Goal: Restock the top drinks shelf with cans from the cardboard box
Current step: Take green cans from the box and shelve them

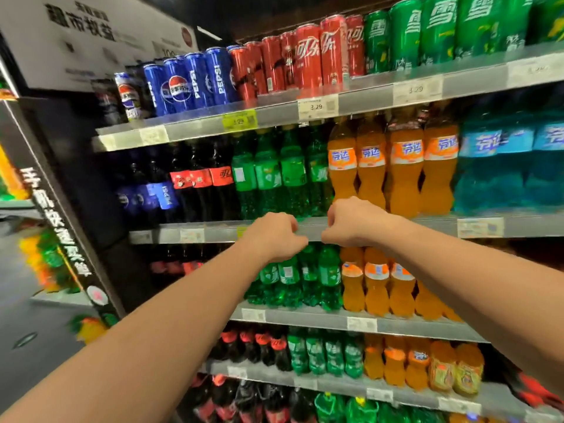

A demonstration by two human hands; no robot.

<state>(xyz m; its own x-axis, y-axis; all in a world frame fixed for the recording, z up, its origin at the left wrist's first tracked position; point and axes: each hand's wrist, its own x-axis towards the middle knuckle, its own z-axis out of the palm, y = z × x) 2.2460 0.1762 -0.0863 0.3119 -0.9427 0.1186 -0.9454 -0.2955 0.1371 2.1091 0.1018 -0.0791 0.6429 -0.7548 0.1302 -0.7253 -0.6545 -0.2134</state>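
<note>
Several tiers of bottles fill the drinks rack (305, 319), with orange Fanta bottles (406, 166) and green Sprite bottles (268, 175) just behind both hands. Pepsi cans (195, 80), Coca-Cola cans (308, 56) and Sprite cans (439, 29) line the top shelf (274, 117) to its front edge, well above the fingers. The left hand (274, 236) and right hand (351, 224) hover curled at the second shelf's front edge (213, 233), with nothing visible in either.

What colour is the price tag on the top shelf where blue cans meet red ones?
Yellow-green: the price tag shows best in the head view.
</note>
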